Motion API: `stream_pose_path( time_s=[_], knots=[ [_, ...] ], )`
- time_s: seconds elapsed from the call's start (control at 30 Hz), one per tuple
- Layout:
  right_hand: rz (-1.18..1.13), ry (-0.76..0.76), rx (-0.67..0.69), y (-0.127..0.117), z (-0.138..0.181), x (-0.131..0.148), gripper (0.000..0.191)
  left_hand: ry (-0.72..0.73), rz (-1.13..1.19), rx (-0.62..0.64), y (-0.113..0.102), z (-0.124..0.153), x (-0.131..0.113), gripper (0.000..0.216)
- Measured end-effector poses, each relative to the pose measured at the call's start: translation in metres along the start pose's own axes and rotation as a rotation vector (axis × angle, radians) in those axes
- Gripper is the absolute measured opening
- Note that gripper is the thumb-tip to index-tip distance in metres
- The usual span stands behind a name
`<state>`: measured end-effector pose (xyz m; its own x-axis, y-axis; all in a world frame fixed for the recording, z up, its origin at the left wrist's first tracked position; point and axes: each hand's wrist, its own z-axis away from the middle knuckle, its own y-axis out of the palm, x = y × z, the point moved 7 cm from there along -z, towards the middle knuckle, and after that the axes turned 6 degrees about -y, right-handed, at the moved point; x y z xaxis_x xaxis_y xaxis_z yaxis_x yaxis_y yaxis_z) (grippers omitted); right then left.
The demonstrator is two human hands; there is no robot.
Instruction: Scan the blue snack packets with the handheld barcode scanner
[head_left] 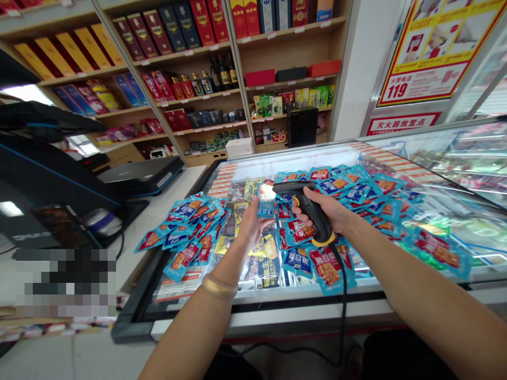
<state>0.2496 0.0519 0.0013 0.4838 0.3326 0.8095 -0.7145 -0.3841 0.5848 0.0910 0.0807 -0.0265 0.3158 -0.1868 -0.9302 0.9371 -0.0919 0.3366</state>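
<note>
My right hand [322, 211] is wrapped round the handle of a black and yellow barcode scanner [312, 211], whose cord hangs down over the front edge. Its head points left and throws a bright light on a blue snack packet [265, 206]. That packet is pinched in my left hand [251, 221], thumb on its near side, very close to the scanner. Beneath and to the right lies a large heap of blue and red snack packets [356, 190] on the glass freezer top [241, 282]. A smaller pile of similar packets [192, 224] sits to the left.
Dark scales [140, 174] and a black checkout machine [47, 184] stand on the counter at left. Shelves [190, 53] with boxes and bottles line the back. The scanner cord [344, 311] loops below the freezer's front edge. A fire notice [423, 58] is on the right.
</note>
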Motion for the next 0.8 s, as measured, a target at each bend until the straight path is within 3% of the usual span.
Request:
stream_pose_path(
  time_s=[0.3, 0.43, 0.6, 0.7, 0.8],
  knots=[
    [-0.027, -0.012, 0.011, 0.002, 0.001, 0.002, 0.031, 0.054, -0.081, -0.040, -0.002, 0.000, 0.001, 0.060],
    [-0.048, -0.047, -0.007, 0.006, -0.001, 0.005, 0.032, 0.280, -0.253, -0.204, -0.017, 0.001, -0.022, 0.055],
    [-0.057, -0.062, -0.056, 0.017, -0.013, 0.005, 0.032, 0.631, -0.817, -0.421, -0.050, 0.017, -0.087, 0.050],
    [-0.072, -0.023, -0.014, 0.035, -0.024, -0.002, 0.031, 0.605, -1.277, -0.576, -0.079, 0.029, -0.110, 0.049],
    [-0.100, 0.027, 0.031, 0.054, -0.036, -0.013, 0.031, 0.413, -1.672, -0.667, -0.110, 0.037, -0.108, 0.047]
  ],
)
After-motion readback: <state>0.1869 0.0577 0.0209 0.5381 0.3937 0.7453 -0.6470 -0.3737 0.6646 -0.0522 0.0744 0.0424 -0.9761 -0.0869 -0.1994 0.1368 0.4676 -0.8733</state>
